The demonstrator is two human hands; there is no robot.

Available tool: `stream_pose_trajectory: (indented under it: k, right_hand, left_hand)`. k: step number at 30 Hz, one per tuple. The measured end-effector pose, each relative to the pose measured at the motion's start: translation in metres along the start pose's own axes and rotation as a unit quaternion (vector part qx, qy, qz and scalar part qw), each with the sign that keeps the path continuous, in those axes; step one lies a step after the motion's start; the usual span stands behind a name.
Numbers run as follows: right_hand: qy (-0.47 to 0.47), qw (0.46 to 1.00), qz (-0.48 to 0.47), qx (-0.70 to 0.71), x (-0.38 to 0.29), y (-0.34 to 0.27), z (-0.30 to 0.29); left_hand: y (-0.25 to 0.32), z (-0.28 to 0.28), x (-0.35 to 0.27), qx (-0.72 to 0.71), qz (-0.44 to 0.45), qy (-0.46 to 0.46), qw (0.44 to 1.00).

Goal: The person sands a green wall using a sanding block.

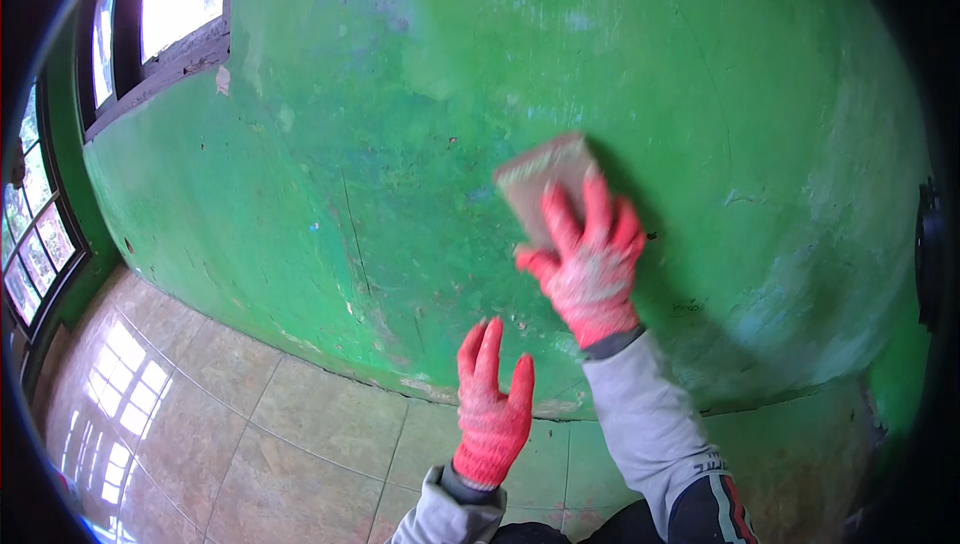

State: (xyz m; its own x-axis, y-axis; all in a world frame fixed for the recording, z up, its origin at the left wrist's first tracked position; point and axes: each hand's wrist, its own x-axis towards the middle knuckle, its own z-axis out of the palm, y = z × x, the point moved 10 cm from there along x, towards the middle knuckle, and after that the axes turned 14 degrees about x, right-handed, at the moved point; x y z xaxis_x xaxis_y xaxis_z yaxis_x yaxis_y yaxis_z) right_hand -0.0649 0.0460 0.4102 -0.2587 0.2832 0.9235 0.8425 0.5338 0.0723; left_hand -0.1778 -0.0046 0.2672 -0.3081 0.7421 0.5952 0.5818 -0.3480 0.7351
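Observation:
My right hand (592, 266), in a red knit work glove, presses a flat brownish sheet or pad (544, 184), perhaps sandpaper, against the green painted wall (420, 191). Its fingers lie spread over the lower right part of the pad, and the far edge looks worn and pale. Lower down and to the left, my left hand (491, 409) wears the same kind of glove. It is raised in front of the wall's foot with fingers apart and nothing in it. Scuffs, chips, a thin crack and pale patches mark the paint.
Dark-framed windows (157, 71) are at the upper left, with a gridded window (37, 244) beyond them. Glossy floor tiles (315, 409) run along the wall's foot. A dark object (928, 255) stands at the right rim. My knees show at the bottom.

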Motion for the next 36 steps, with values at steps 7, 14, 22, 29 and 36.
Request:
stream_pose_trajectory:
  k: [7,14,22,29,36]
  right_hand:
    - [-0.140,0.989,-0.027,0.035,-0.088,0.015,0.019]
    - [-0.120,0.911,0.136,0.371,-0.129,0.039,0.004]
    - [-0.027,0.876,0.221,0.427,-0.150,0.086,-0.075]
    - [-0.026,0.829,0.290,0.478,-0.179,0.084,-0.083]
    - [-0.038,0.828,0.283,0.483,-0.180,0.090,-0.086]
  left_hand:
    - [0.007,0.076,-0.014,0.061,0.157,0.038,0.985]
    - [-0.028,0.101,0.010,-0.003,-0.029,0.160,0.987]
    - [0.141,-0.014,0.152,0.227,0.166,0.310,0.908]
    - [-0.014,0.048,0.035,0.266,0.136,0.215,0.930]
    - [0.124,-0.022,0.147,0.290,0.157,0.344,0.879]
